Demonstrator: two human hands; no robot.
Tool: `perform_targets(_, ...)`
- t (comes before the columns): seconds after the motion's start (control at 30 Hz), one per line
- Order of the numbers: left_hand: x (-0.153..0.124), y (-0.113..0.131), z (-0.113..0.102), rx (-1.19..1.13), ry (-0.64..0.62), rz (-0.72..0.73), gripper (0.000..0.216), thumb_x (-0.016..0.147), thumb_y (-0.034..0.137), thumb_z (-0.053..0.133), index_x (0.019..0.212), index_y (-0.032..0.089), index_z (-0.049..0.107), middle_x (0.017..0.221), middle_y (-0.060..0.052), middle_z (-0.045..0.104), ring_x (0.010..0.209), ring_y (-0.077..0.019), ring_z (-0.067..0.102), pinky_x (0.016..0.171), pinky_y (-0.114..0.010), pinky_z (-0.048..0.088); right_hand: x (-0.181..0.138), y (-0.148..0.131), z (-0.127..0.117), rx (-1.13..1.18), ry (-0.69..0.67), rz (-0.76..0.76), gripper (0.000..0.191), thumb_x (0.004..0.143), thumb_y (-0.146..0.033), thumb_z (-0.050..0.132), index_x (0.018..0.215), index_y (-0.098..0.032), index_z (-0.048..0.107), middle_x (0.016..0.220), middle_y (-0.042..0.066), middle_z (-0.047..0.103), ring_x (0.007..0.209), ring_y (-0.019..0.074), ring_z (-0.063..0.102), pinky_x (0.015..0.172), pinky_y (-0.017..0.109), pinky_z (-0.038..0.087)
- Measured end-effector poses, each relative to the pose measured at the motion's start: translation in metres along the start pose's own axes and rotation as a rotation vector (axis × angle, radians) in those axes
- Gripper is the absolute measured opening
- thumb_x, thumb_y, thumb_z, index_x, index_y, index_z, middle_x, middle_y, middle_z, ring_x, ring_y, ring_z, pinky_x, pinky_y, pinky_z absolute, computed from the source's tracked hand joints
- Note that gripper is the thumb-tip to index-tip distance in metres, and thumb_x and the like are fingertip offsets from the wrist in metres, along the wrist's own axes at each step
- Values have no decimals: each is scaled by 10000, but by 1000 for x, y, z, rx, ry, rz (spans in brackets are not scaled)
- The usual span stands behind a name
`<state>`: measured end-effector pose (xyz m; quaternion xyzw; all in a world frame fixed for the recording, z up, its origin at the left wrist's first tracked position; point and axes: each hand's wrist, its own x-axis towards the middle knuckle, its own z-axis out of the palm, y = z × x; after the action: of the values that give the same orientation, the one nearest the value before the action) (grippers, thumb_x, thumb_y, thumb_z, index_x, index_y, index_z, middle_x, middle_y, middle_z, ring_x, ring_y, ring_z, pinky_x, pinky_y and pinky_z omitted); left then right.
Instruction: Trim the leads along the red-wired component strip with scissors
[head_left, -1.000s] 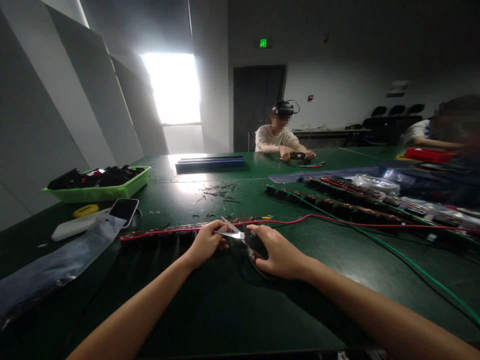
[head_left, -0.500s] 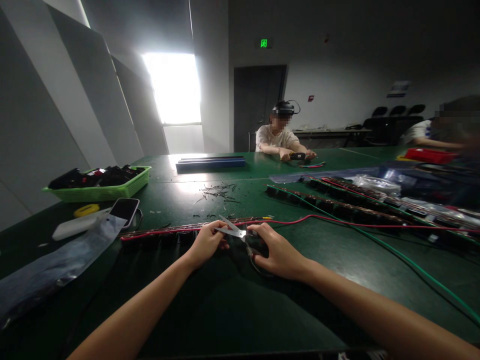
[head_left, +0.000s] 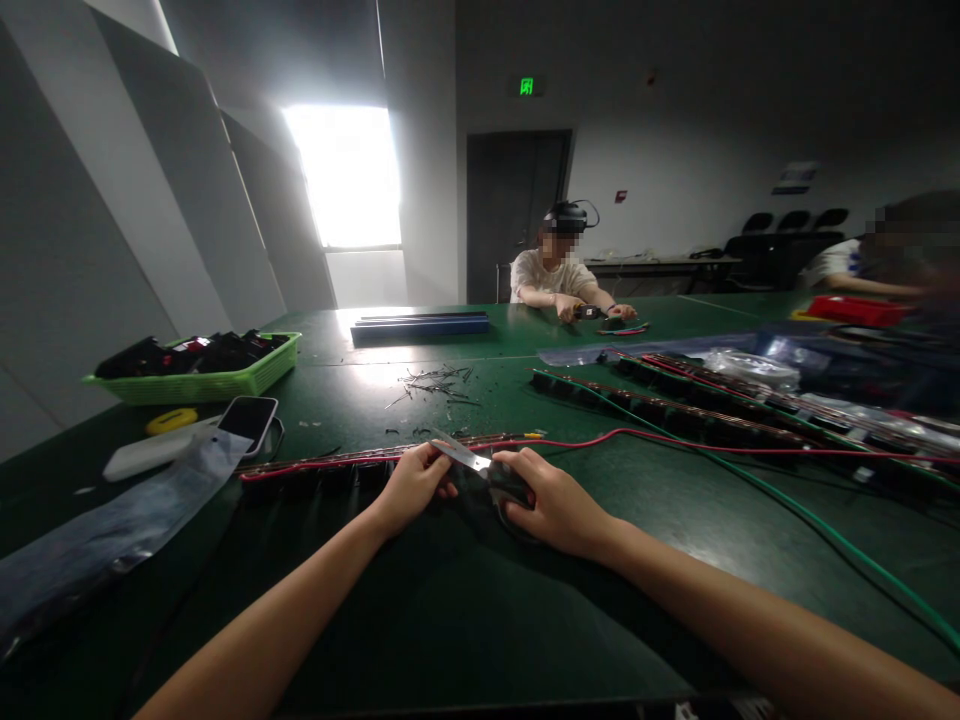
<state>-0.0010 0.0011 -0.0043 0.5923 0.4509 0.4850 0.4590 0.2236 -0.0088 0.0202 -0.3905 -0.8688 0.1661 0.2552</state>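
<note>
In my right hand (head_left: 559,505) is a pair of scissors (head_left: 474,461); the blades are closed together and point up and left, over the fingertips of my left hand. My left hand (head_left: 416,487) is closed in a pinch at the near side of a long black strip (head_left: 322,478) with a red wire (head_left: 592,440) along its top. What its fingertips hold is hidden. Just beyond my hands lie thin dark cut scraps (head_left: 439,382), loosely heaped on the green table (head_left: 360,420).
At the left stand a green basket (head_left: 262,372) of black parts, a phone (head_left: 251,420) and a clear plastic bag (head_left: 142,530). More wired strips (head_left: 675,412) and a green wire (head_left: 810,525) lie at the right. A person (head_left: 555,275) works across the table.
The scissors' blades have gone from open to closed beside my left fingertips. My hands have barely moved. Across the table, the other person's hands have shifted slightly.
</note>
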Motion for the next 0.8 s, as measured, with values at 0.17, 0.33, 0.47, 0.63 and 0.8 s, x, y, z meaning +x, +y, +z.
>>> perform_targets(0.17, -1, 1, 0, -10, -6, -12, 239, 830, 351, 555, 862, 121, 611, 587, 5, 610, 492, -104, 601, 459, -184, 445, 0, 0, 0, 1, -5, -8, 509, 731, -207, 600, 1232, -230, 515, 1119, 71, 563, 799, 174, 565, 721, 300, 459)
perform_targets(0.33, -1, 2, 1, -31, -8, -13, 249, 820, 363, 564, 865, 123, 610, 598, 2, 616, 491, -105, 600, 459, -187, 443, 0, 0, 0, 6, 3, -4, 508, 725, -201, 604, 1224, -245, 520, 1116, 62, 563, 803, 172, 566, 720, 293, 456)
perform_targets(0.47, -1, 2, 1, -24, -3, -20, 249, 817, 365, 566, 862, 124, 608, 593, 2, 618, 497, -111, 603, 460, -190, 443, 0, 1, 0, -1, -1, -6, 500, 735, -205, 601, 1226, -249, 519, 1105, 59, 563, 780, 165, 557, 708, 290, 453)
perform_targets(0.63, -1, 2, 0, -23, -8, -20, 231, 818, 354, 559, 854, 129, 603, 597, 5, 617, 500, -111, 606, 463, -191, 442, 0, 0, -1, -12, -24, -1, 494, 742, -212, 593, 1230, -234, 518, 1107, 69, 558, 786, 174, 557, 703, 296, 451)
perform_targets(0.8, -1, 1, 0, -21, -7, -22, 212, 825, 333, 545, 863, 131, 595, 603, 8, 613, 502, -108, 607, 465, -189, 444, 0, 0, -1, -17, -31, -5, 504, 744, -213, 591, 1241, -231, 508, 1118, 71, 557, 786, 173, 556, 703, 297, 452)
